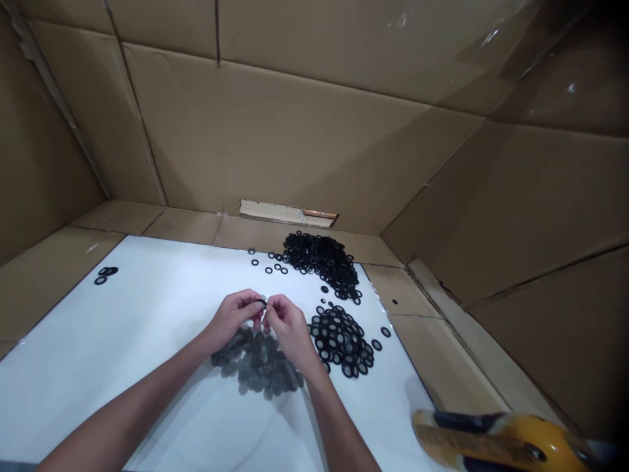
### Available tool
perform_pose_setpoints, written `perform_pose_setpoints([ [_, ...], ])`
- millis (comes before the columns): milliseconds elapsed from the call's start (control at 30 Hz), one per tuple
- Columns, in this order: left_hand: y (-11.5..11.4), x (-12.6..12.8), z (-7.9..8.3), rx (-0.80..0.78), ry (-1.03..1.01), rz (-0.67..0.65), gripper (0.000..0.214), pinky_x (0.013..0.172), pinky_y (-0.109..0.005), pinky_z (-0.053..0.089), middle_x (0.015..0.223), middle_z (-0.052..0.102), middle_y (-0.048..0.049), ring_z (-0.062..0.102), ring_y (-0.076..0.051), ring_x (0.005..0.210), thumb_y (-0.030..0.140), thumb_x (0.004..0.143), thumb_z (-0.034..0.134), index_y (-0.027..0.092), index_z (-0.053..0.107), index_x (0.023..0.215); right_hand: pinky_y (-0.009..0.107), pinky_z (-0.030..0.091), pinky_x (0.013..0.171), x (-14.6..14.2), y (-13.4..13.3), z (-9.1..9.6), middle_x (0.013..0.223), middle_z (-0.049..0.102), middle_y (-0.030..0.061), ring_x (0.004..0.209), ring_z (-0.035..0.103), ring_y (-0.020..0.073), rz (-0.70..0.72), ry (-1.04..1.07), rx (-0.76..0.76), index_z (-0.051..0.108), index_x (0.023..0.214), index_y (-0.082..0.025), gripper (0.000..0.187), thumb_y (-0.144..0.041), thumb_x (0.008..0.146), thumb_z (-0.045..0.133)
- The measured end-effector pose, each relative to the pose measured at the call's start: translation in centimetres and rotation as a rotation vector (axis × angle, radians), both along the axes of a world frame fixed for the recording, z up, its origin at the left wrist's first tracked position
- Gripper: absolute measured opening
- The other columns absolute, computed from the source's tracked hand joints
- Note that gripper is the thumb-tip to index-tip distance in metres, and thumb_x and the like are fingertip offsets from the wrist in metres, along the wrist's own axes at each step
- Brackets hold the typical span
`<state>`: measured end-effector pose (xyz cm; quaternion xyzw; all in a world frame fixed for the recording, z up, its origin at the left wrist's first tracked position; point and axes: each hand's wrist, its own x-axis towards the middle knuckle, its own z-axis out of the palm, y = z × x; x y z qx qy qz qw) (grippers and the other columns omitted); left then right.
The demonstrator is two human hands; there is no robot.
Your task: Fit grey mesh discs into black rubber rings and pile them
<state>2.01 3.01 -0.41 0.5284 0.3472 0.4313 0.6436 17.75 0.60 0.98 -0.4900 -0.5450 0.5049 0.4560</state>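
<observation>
My left hand (240, 313) pinches a small black ring (262, 303) between thumb and fingers. Against the ring's right side are the closed fingertips of my right hand (287, 322); whether they also hold a disc is hidden. Just below both hands lies a heap of thin grey discs (263, 370), partly under my wrists. Right of my right hand is a pile of black rings with grey centres (341, 337). Farther back sits a larger pile of open black rings (319, 255), with several loose ones beside it.
Cardboard walls (295, 131) enclose the white work surface (147, 288) at the back and sides. A few black rings (101, 280) lie at the far left. A yellow and black tool (531, 436) rests at the lower right. The back wall has a slot (275, 211) low down.
</observation>
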Motion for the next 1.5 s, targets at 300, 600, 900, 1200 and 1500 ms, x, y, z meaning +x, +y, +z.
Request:
perform_pose_setpoints([
  [300,-0.16,0.27,0.17,-0.050,-0.054,0.111,0.024,0.066,-0.027,0.048,0.069,0.064,0.0023,0.060,-0.014,0.062,0.041,0.087,0.067,0.019,0.061,0.093,0.028,0.047,0.066,-0.70,-0.16,-0.27,0.074,0.065,0.0000,0.067,0.059,0.0155,-0.052,-0.009,0.049,0.060,0.088,-0.020,0.016,-0.035,0.093,0.056],
  [600,-0.14,0.43,0.27,-0.054,-0.037,0.012,0.026,0.064,-0.028,0.048,0.070,0.062,0.0014,0.060,-0.014,0.061,0.043,0.089,0.064,0.018,0.062,0.086,0.028,0.047,0.063,-0.35,0.23,-0.21,0.068,0.060,-0.0021,0.061,0.058,0.0143,-0.072,0.040,0.029,0.060,0.086,-0.019,0.018,-0.036,0.090,0.059],
  [900,-0.12,0.06,0.21,-0.035,0.052,0.056,0.021,0.066,-0.028,0.047,0.069,0.063,0.0013,0.058,-0.014,0.062,0.037,0.085,0.069,0.017,0.064,0.088,0.028,0.046,0.059,0.07,0.71,-0.31,0.061,0.060,-0.0027,0.055,0.057,0.0148,-0.017,0.069,-0.073,0.057,0.085,-0.020,0.025,-0.044,0.084,0.062],
  [1200,0.16,0.11,0.08,-0.179,-0.125,-0.131,0.017,0.064,-0.028,0.048,0.070,0.067,-0.0035,0.064,-0.016,0.065,0.030,0.085,0.068,0.013,0.067,0.087,0.028,0.045,0.059,0.03,0.37,-0.83,0.061,0.060,-0.0040,0.057,0.058,0.0152,0.102,0.122,-0.073,0.050,0.083,-0.023,0.019,-0.039,0.089,0.056],
  [1500,-0.08,0.48,-0.15,-0.178,-0.157,-0.058,0.014,0.064,-0.028,0.048,0.069,0.067,-0.0027,0.061,-0.015,0.061,0.028,0.084,0.067,0.014,0.066,0.086,0.028,0.046,0.062,-0.08,0.05,0.03,0.063,0.061,-0.0037,0.060,0.061,0.0161,0.056,0.052,-0.033,0.050,0.083,-0.022,0.014,-0.034,0.090,0.054],
])
